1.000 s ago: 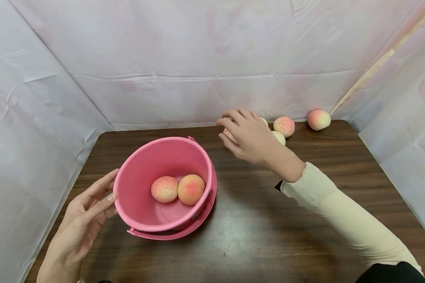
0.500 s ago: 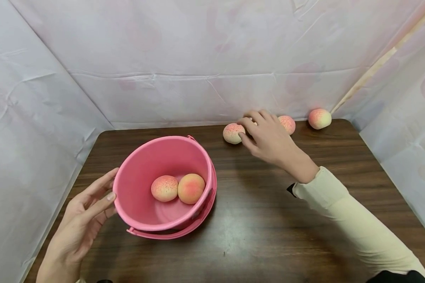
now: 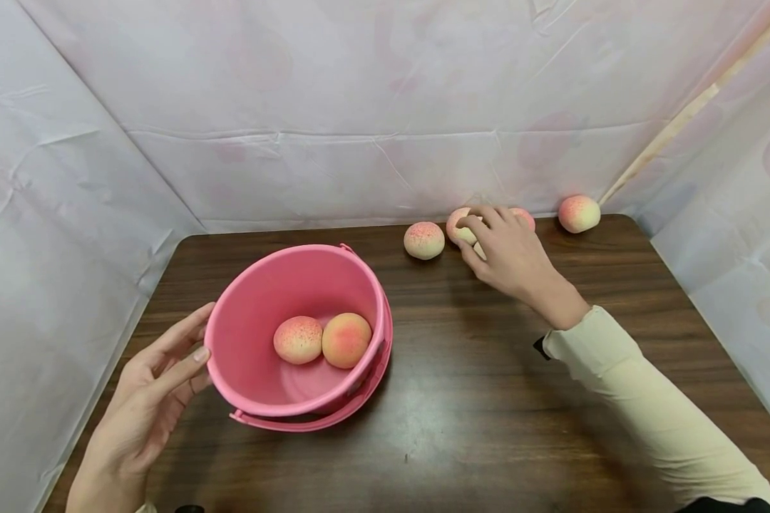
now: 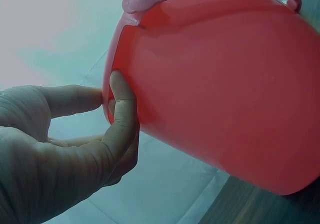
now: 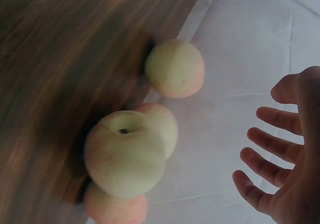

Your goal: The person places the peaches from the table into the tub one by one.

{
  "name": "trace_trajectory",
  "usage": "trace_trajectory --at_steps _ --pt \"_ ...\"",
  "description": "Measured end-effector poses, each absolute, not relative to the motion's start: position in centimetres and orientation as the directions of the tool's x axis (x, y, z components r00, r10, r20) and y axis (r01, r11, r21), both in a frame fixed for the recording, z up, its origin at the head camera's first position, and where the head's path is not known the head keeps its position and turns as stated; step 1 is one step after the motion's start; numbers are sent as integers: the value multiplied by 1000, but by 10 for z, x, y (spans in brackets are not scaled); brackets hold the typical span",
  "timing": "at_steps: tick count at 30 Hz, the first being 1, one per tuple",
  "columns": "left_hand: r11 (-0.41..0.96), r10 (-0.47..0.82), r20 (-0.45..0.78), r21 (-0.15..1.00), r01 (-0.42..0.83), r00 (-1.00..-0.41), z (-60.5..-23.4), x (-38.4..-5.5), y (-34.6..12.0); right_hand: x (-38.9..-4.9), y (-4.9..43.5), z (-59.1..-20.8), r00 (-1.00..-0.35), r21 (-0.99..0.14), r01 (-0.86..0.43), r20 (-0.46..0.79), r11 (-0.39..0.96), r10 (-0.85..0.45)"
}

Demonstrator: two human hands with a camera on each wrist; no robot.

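Note:
My left hand (image 3: pixel 128 420) pinches the rim of a pink bucket (image 3: pixel 250 320), thumb on one side and fingers on the other; the left wrist view shows this grip on the bucket's edge (image 4: pixel 107 68). The bucket leans, its mouth towards me. Inside lie two peaches, one speckled pink (image 3: pixel 298 340) and one orange (image 3: pixel 346 340). Over a cluster of peaches at the table's back hovers my right hand (image 3: pixel 510 256), partly hiding them. Its fingers are spread and gently bent, apart from the pale peach (image 5: pixel 125 154) in the right wrist view, and hold nothing.
One peach (image 3: pixel 424 241) sits left of the cluster, and another (image 3: pixel 579 214) lies near the back right corner. White cloth (image 3: pixel 359 178) hangs behind and beside the dark wooden table (image 3: pixel 455 413). The bucket's pink handle (image 3: pixel 314 426) droops on its near side.
My right hand has moved right, from over the leftmost back peach to the cluster, uncovering that leftmost peach. The left hand and the bucket have kept their places.

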State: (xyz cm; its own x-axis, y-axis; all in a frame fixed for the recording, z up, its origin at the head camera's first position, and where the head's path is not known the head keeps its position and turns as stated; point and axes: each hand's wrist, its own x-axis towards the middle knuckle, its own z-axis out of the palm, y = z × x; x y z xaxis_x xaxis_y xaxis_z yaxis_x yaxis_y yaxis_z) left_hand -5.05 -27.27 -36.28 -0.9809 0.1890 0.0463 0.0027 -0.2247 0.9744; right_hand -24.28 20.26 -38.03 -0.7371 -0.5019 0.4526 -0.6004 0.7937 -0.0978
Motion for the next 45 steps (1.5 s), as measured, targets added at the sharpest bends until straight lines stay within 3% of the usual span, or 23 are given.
trace_trajectory --at_steps 30,45 --pt "-296 197 98 954 36 -975 -372 -53 -278 -256 232 -428 -893 -148 -418 246 896 -376" --pt "-213 163 37 977 1 -986 -364 -50 -271 -265 237 -441 -889 -127 -433 221 892 -400"
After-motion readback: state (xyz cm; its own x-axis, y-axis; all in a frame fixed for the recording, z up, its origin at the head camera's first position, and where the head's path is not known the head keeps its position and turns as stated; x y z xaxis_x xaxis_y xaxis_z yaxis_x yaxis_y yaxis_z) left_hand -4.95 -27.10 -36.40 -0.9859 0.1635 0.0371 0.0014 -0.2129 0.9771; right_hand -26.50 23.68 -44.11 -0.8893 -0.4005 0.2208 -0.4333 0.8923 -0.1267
